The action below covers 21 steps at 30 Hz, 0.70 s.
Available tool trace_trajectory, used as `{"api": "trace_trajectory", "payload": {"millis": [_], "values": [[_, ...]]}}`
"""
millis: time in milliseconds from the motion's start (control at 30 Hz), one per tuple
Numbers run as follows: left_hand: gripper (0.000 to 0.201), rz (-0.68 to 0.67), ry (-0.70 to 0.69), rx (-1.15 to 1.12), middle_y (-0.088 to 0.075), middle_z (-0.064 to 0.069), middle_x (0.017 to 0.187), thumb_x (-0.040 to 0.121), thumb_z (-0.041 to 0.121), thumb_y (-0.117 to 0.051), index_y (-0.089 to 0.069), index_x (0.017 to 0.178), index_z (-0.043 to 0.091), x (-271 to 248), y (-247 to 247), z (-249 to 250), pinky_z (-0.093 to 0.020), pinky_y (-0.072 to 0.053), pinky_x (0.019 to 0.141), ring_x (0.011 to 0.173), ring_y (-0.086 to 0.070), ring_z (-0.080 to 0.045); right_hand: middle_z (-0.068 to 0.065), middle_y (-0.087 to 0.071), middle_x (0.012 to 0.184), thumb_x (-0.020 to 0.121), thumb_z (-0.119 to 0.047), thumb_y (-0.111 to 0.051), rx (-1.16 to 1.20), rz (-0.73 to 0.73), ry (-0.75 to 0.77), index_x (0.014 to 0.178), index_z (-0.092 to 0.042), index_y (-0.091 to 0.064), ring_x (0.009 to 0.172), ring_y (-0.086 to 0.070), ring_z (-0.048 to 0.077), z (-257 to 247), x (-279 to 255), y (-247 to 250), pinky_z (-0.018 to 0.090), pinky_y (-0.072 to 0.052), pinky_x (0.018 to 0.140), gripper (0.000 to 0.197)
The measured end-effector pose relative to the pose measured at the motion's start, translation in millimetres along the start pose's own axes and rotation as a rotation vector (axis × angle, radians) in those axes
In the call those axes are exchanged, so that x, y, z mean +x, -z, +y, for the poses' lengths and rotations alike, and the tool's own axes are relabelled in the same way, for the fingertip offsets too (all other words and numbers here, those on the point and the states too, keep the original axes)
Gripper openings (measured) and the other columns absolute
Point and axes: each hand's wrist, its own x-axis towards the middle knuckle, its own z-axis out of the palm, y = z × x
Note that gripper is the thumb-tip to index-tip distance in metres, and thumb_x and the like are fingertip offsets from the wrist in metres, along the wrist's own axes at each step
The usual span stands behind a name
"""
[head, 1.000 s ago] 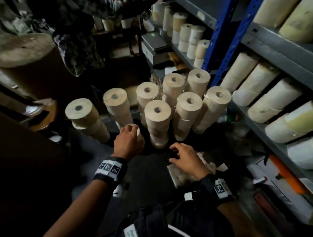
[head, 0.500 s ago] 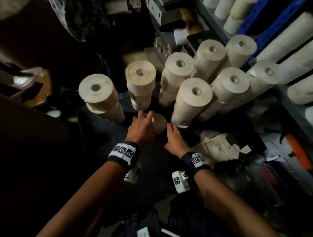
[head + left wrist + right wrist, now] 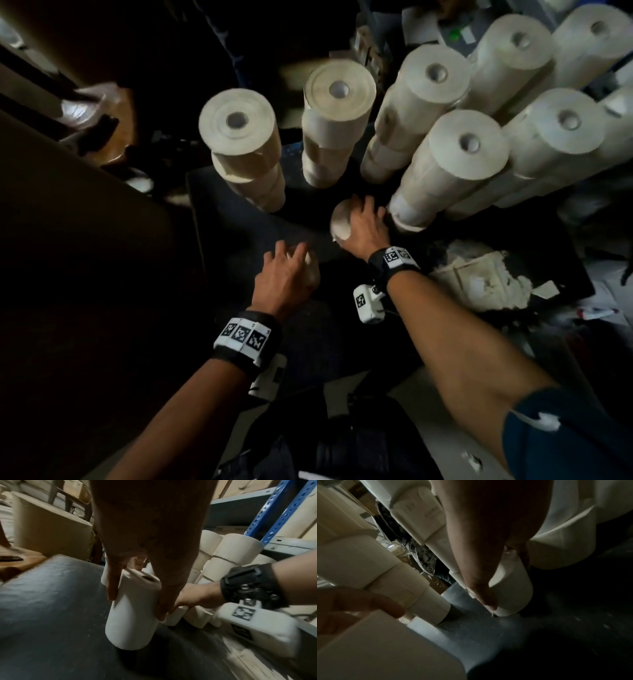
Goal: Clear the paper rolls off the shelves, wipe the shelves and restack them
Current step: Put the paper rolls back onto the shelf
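My left hand [image 3: 286, 270] was clasped over the top of a single paper roll [image 3: 133, 609], thumb on one side and fingers on the other, the roll standing upright on the dark mat [image 3: 236, 233] beneath it. Just ahead and to the right of that hand, my right hand [image 3: 364, 228] was wrapped round a second roll [image 3: 340, 222], also from above; in the right wrist view its fingers [image 3: 481, 588] ran down the near side of that roll, whose base met the mat. Whether either roll had been lifted clear of the mat, I could not tell. Immediately right of my right hand stood the nearest tall stack of rolls [image 3: 455, 161], its foot almost touching my knuckles, and more stacks [image 3: 548, 137] crowded behind it and further right. Ahead of my left hand rose two separate stacks, one straight in front [image 3: 246, 147] and one between the hands' lines [image 3: 334, 120], both leaning slightly in the wide view. Behind my right wrist, to the right, lay a crumpled pale cloth [image 3: 479, 277] on the mat. Beyond the stacks, in the left wrist view, the blue upright [image 3: 267, 512] of the shelving stood with a grey shelf [image 3: 291, 546] beside it.
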Motion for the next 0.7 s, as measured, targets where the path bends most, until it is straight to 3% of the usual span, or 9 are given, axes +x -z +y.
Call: {"api": "trace_trajectory", "payload": {"millis": [67, 200, 333, 533, 700], "values": [[0.06, 0.011, 0.012, -0.042, -0.043, -0.006, 0.127, 0.088, 0.046, -0.07, -0.042, 0.141, 0.038, -5.3, -1.8, 5.9, -0.052, -0.056, 0.07, 0.107, -0.054, -0.037, 0.013, -0.037, 0.141, 0.07, -0.05, -0.088, 0.022, 0.012, -0.044, 0.152, -0.01, -0.033, 0.125, -0.045, 0.046, 7.2, -22.2, -5.0, 0.05, -0.049, 0.098, 0.107], [0.042, 0.032, 0.031, -0.084, -0.046, -0.006, 0.121, 0.094, 0.051, -0.059, -0.046, 0.131, 0.037, -16.7, -3.7, 26.6, -0.054, -0.056, 0.074, 0.104, -0.056, -0.04, 0.008, -0.037, 0.141, 0.061, -0.044, -0.091, 0.075, -0.016, -0.109, 0.153, -0.02, -0.031, 0.128, -0.045, 0.042, 38.5, -92.8, -19.2, 0.05, -0.052, 0.094, 0.113], [0.044, -0.003, -0.046, -0.043, -0.047, -0.007, 0.122, 0.095, 0.052, -0.06, -0.047, 0.133, 0.033, -31.5, -12.5, 54.0, -0.055, -0.056, 0.073, 0.106, -0.056, -0.042, 0.006, -0.04, 0.14, 0.054, -0.057, -0.089, 0.112, -0.011, -0.207, 0.152, -0.023, -0.031, 0.126, -0.049, 0.039, 84.7, -159.2, -28.1, 0.048, -0.052, 0.097, 0.119], [0.063, -0.089, -0.216, 0.054, -0.044, -0.009, 0.128, 0.084, 0.048, -0.075, -0.045, 0.137, 0.03, -66.3, -26.5, 120.6, -0.055, -0.057, 0.076, 0.112, -0.054, -0.041, 0.001, -0.042, 0.139, 0.055, -0.057, -0.092, 0.178, 0.118, -0.33, 0.149, -0.026, -0.036, 0.124, -0.052, 0.033, 151.4, -245.2, 5.1, 0.043, -0.049, 0.091, 0.114], [0.067, -0.018, -0.373, 0.084, -0.045, -0.008, 0.126, 0.083, 0.049, -0.075, -0.044, 0.142, 0.035, -100.0, -34.8, 195.2, -0.051, -0.056, 0.077, 0.11, -0.055, -0.04, 0.001, -0.037, 0.143, 0.054, -0.06, -0.088, 0.222, 0.267, -0.439, 0.151, -0.03, -0.032, 0.129, -0.047, 0.033, 203.2, -312.1, 50.3, 0.049, -0.051, 0.098, 0.116]]}}
